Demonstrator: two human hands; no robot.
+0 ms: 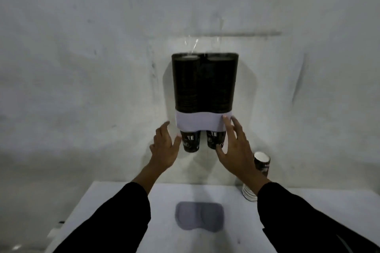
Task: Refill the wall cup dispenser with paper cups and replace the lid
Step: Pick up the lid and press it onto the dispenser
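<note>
The wall cup dispenser (204, 82) hangs on the wall with two clear tubes full of dark paper cups and a pale grey base band (202, 122). Two black cups (191, 141) poke out below the band. The tube tops are uncovered. My left hand (164, 148) is spread open beside the lower left corner, thumb near the left cup. My right hand (234, 146) is open at the lower right, fingertips on the band's right end. The grey lid (199, 219) lies flat on the white table below, between my forearms.
A stack of spare paper cups (260, 170) stands on the white table (115, 201) to the right, partly behind my right wrist. The grey concrete wall (82, 68) fills the background. The table's left edge drops off near the lower left.
</note>
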